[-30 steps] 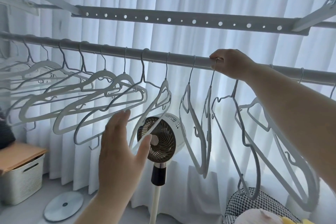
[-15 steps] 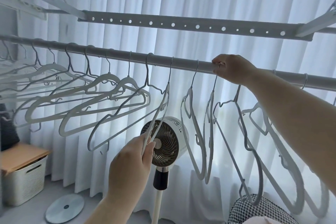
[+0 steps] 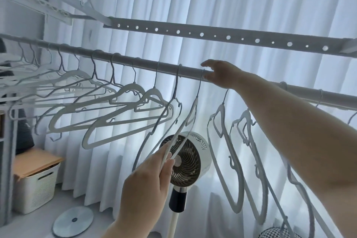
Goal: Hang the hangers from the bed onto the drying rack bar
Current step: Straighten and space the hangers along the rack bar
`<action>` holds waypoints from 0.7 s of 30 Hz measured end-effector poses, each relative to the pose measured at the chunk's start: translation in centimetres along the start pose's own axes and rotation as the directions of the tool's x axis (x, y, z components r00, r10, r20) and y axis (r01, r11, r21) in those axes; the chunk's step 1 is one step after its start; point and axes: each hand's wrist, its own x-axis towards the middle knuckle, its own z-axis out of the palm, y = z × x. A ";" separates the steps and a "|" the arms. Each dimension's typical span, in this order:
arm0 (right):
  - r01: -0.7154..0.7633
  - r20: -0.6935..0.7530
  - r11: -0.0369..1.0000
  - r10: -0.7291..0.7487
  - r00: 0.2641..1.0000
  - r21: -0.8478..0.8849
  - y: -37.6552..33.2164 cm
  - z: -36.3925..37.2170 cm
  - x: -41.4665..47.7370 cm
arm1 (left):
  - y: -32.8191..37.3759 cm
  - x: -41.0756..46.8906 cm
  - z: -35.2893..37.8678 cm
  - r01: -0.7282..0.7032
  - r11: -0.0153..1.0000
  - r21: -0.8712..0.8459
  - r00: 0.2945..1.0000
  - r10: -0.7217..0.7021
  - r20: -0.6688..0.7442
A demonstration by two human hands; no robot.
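On the fan [image 3: 193,170], lettering [image 3: 197,138] looks unreadable; left hand [image 3: 146,185] pinches hanger [image 3: 194,105].

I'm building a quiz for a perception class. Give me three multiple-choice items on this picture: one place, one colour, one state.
1. The fan stands: A at far left; B behind the hanger gripped by the left hand; C out of view.
2. The storage box has a lid coloured: A tan; B red; C black.
3. The right hand is: A clenched; B gripping a cloth; C open at the bar.
Answers: B, the hanger crosses its grille; A, a tan board tops the white box; C, it is spread and holds nothing.
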 end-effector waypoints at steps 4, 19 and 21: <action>0.039 0.055 0.999 -0.040 0.998 0.011 -0.9 0.4 1.8 | -1.1 0.6 -0.6 0.053 0.996 -0.065 0.998 -0.055 -0.033; 0.040 -0.012 0.998 -0.039 0.999 0.051 -1.1 1.0 2.6 | -2.7 0.9 -0.2 0.091 0.990 -0.109 0.996 -0.090 0.019; 0.038 -0.013 0.998 -0.038 0.999 0.044 -1.2 0.9 2.6 | -2.4 0.6 0.1 0.081 0.994 -0.078 0.997 -0.079 0.018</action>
